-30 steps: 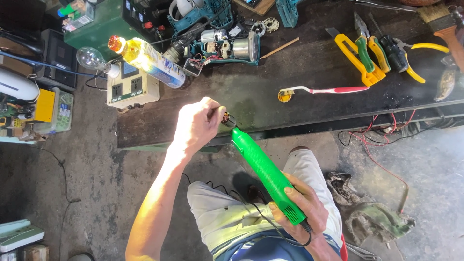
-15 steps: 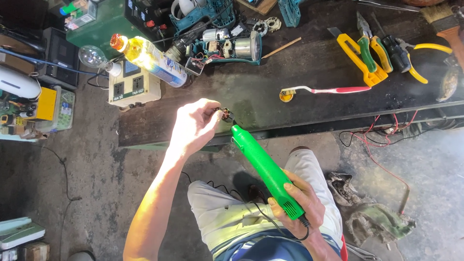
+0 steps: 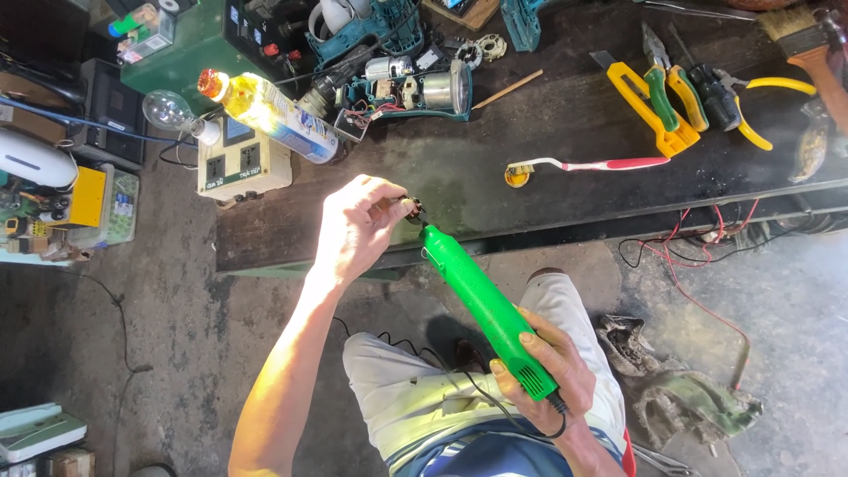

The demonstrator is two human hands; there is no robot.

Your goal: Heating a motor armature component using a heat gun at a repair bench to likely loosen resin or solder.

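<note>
My right hand [image 3: 552, 371] grips the rear end of a bright green corded hand tool [image 3: 481, 300], which slants up and left toward the bench edge. At the tool's tip, my left hand [image 3: 353, 225] pinches a small dark part [image 3: 411, 209] between thumb and fingers. The part touches or nearly touches the tool's nose; I cannot tell which. Both hands hover over the front edge of a dark workbench [image 3: 459, 190], above my lap.
On the bench lie a red-handled toothbrush [image 3: 587, 165], a yellow oil bottle [image 3: 269, 110], an opened teal power tool [image 3: 406, 88], yellow-handled cutter and pliers [image 3: 680, 93], and a paintbrush [image 3: 813, 44]. A socket box [image 3: 243, 163] and a bulb [image 3: 168, 110] sit left. Red wires hang right.
The view has shifted slightly. My left hand has closed in a little on the tool's tip; my right hand keeps its grip on the green tool.
</note>
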